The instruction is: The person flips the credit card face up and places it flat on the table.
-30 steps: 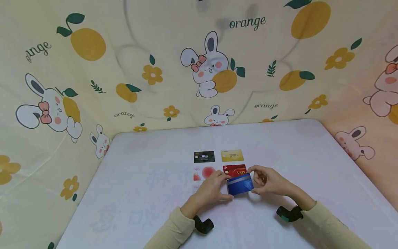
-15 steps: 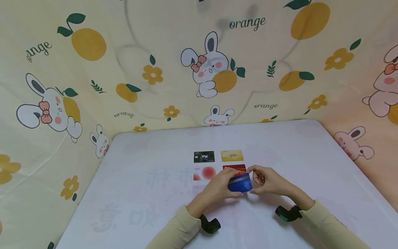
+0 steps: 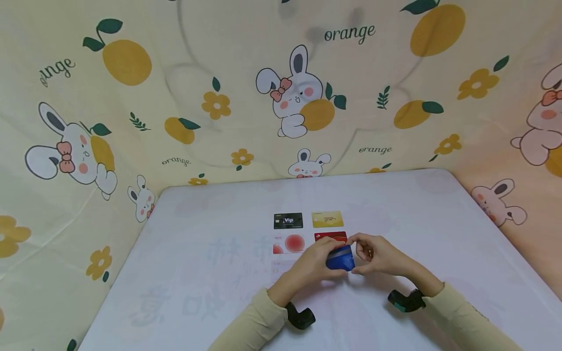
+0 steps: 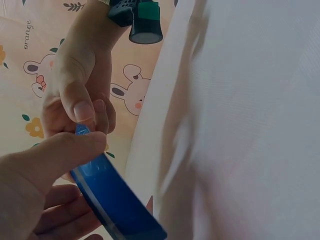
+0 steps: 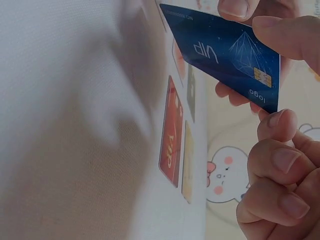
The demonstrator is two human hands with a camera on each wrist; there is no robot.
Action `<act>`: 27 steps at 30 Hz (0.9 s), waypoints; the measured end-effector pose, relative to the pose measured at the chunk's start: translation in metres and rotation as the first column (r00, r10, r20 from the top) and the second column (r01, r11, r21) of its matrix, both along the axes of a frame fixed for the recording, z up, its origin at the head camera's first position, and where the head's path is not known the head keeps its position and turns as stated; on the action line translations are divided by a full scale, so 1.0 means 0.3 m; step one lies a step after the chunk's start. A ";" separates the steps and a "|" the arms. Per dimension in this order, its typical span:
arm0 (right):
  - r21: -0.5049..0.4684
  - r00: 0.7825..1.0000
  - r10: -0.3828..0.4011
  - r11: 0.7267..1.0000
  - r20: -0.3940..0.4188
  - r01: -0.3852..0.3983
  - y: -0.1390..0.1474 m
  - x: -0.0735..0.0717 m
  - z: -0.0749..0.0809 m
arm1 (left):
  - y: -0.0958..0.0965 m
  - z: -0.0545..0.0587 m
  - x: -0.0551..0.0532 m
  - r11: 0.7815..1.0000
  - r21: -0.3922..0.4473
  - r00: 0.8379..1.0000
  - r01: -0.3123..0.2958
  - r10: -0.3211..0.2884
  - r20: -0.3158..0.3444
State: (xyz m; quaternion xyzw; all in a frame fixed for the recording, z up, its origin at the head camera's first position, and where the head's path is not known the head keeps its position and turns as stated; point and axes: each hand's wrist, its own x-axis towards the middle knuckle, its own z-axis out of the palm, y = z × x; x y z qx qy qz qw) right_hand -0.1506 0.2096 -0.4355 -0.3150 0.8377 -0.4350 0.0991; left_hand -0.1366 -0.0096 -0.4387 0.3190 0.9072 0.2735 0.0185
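A blue VIP card (image 3: pixel 340 261) is held up between both hands over the table. My left hand (image 3: pixel 313 261) grips it at its left part, thumb on the lower edge and fingers over the upper one. My right hand (image 3: pixel 379 253) holds the opposite end at the corners, with thumb and index finger. The striped back shows in the head view; the right wrist view shows the card's front (image 5: pixel 215 50) with its chip and lettering. In the left wrist view the card (image 4: pixel 117 200) looks bowed. Behind the hands lies a red card (image 3: pixel 330 236), partly hidden.
On the white table (image 3: pixel 210 219) lie a black VIP card (image 3: pixel 288 221), a gold card (image 3: pixel 328 219) and a pale card with a red circle (image 3: pixel 294 243). Another pale card (image 3: pixel 281 265) is partly covered by the left hand. Patterned cloth (image 3: pixel 228 136) stands behind the table.
My left hand has slid to the right along the blue card, covering more of it and of the red card. The right hand has shifted slightly left.
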 end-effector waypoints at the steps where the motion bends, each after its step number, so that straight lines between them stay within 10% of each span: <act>1: -0.003 1.000 -0.001 1.000 0.004 0.001 0.000 0.001 0.001 | 0.000 0.000 0.000 1.000 -0.001 1.000 0.002 -0.002 -0.006; 27: -0.281 0.992 0.079 0.958 0.099 -0.048 -0.006 0.010 -0.089 | -0.018 0.009 -0.005 0.989 0.138 0.998 -0.047 0.041 0.048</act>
